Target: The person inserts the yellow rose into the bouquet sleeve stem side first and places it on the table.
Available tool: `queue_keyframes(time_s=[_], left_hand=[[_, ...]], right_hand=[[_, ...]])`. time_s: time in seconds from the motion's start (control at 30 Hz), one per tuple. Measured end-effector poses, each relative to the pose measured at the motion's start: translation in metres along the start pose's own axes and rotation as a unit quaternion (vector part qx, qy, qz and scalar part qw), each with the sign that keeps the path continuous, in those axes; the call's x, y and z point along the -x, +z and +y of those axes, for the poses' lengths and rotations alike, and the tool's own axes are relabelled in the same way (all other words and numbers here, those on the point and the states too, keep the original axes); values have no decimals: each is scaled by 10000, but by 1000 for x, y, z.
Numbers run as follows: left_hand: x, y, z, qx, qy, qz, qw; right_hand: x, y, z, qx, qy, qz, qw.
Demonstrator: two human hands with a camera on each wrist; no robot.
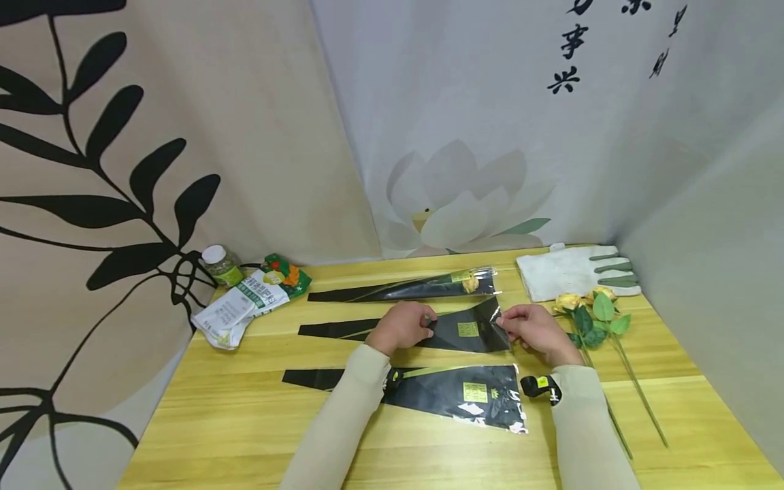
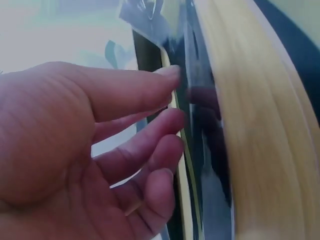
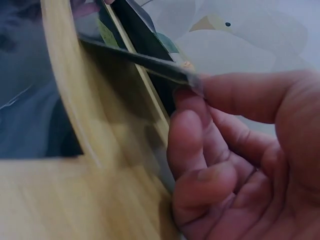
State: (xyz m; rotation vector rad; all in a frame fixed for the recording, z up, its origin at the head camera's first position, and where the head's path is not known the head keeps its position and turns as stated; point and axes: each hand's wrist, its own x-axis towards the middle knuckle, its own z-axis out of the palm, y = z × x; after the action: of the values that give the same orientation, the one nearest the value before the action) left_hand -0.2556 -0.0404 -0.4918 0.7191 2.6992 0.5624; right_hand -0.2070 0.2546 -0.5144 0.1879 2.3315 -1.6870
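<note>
The middle black flower sleeve (image 1: 450,331), with a yellow-green label, lies between both hands. My right hand (image 1: 535,329) pinches a corner of its wide end between thumb and fingers, and the film there is lifted. In the right wrist view, that raised edge (image 3: 145,61) runs to the fingertips. My left hand (image 1: 404,327) pinches the sleeve's upper edge farther along, the thumb against the index finger in the left wrist view. Nearer the person lies another flat black sleeve (image 1: 444,395), partly under the left forearm. A third sleeve (image 1: 407,288) behind holds a yellow rose (image 1: 470,282).
Two yellow artificial roses (image 1: 603,320) with long green stems lie right of the right hand. Behind them is a pair of white gloves (image 1: 554,275) with green-grey fingers. A green-and-white packet (image 1: 254,299) and a white-capped jar (image 1: 222,265) stand at the back left, before the curtain.
</note>
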Motion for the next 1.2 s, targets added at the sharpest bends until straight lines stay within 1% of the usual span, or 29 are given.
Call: queue_keyframes(time_s=[0.07,0.13,0.2,0.27,0.33,0.37,0.43,0.53,0.6,0.67,0.7,0.83,0.93,0.97,1.1,1.2], left_hand=[[-3,1,6,107,99,151,9998],[-8,2,13,392,184,326,9985],[-14,5,22,740,304,472,9957],[-20,8,33,1198,348,538,9907],[-26,13,43,1761,326,542,9823],[-29,16,48,2072,298,535,9764],[-36,24,55,2733,163,500,9605],[-44,36,61,3643,-122,410,9303],[-48,44,63,4086,-296,359,9115],[-50,50,64,4374,-444,307,8977],[-52,52,64,4468,-497,295,8928],[-55,57,64,4669,-722,324,8808],[-57,58,65,4726,-875,390,8761],[-57,59,65,4726,-924,414,8754],[-57,59,66,4623,-978,494,8799],[-56,59,66,4635,-965,518,8793]], right_hand=[[0,0,1,17,-24,41,10000],[0,-1,0,84,-47,67,9999],[0,-1,0,140,-46,80,9999],[0,-2,0,219,-52,79,9997],[0,-2,0,249,-56,70,9996],[0,-3,-1,246,-63,68,9997],[-1,-3,-2,242,-75,74,9997],[-2,-1,-4,218,-75,44,9997],[-3,1,-4,270,-80,30,9996],[-4,2,-4,301,-64,37,9995],[-5,3,-4,305,-52,50,9995],[-5,4,-5,407,-85,89,9991],[-3,6,-8,372,-172,16,9992],[-3,7,-9,345,-204,-22,9992],[-3,9,-10,218,-244,-120,9994],[-3,8,-10,222,-263,-139,9993]])
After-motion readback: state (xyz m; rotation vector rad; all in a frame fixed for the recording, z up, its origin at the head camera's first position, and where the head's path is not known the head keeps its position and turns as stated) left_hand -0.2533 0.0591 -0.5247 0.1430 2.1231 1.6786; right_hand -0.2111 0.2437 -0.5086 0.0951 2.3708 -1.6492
